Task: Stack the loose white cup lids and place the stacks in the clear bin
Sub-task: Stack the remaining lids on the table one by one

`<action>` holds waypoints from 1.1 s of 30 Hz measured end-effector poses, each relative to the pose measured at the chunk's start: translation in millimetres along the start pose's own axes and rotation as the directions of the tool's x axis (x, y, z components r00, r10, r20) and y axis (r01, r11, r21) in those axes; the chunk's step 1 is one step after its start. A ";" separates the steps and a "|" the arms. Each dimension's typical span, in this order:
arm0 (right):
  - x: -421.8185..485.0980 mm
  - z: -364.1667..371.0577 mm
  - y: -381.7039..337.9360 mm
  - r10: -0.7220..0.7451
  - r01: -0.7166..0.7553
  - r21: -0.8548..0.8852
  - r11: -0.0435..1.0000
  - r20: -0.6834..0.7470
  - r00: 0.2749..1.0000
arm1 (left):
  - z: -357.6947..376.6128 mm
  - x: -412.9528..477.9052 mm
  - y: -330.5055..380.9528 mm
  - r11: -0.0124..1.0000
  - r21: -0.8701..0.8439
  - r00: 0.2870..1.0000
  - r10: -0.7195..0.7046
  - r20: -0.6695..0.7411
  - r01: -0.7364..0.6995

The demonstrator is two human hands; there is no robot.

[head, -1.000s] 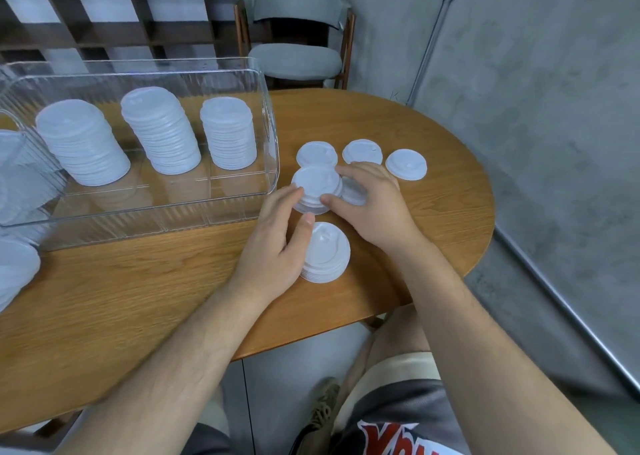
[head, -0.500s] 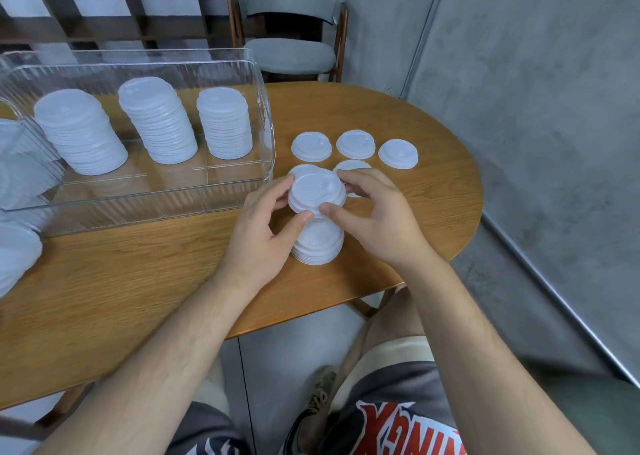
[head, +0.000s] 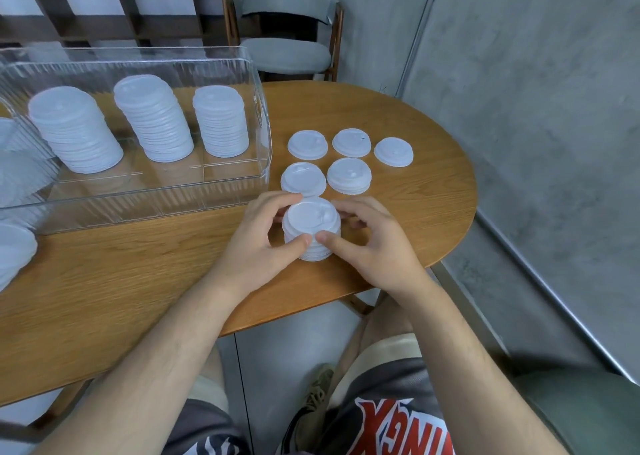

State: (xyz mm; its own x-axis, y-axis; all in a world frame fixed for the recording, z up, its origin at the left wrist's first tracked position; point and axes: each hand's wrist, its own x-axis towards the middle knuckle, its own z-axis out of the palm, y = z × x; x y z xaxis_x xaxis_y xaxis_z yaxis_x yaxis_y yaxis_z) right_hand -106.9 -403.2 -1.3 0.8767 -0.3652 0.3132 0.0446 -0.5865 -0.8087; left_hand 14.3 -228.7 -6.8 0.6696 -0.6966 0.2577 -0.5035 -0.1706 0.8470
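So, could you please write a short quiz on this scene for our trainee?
1. What do the left hand and right hand grip together? A) a cup B) a stack of lids C) a plate
2. True or false: the bin stands to the right of the stack.
3. Right of the bin, beyond the stack, how many loose lids or low piles lie on the table? ____

Key: 1 B; 2 false, it stands to the left; 3 five.
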 end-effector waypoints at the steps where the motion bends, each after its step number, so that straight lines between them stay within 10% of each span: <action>1: -0.9 0.5 0.8 0.001 -0.001 -0.002 1.000 0.000 1.000 | -0.1 0.0 0.1 1.000 0.010 1.000 -0.016 0.017 0.015; 26: -10.6 -13.3 3.2 0.048 -0.046 -0.048 0.998 0.038 0.998 | 0.8 -0.3 3.6 0.998 0.000 0.996 -0.061 0.065 0.061; 33: 55.6 -4.9 3.7 -0.080 0.039 -0.391 0.920 -0.091 0.993 | 6.0 9.3 -2.0 0.977 -0.021 0.974 -0.214 -0.073 0.213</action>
State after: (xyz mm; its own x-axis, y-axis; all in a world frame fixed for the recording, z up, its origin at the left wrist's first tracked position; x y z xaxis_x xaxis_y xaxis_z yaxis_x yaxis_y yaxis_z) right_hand -60.3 -429.3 15.6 0.8228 -0.3813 0.4215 -0.1123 -0.8360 -0.5371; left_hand 18.3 -239.0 -8.9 0.7997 -0.5913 0.1038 -0.3378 -0.3002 0.8921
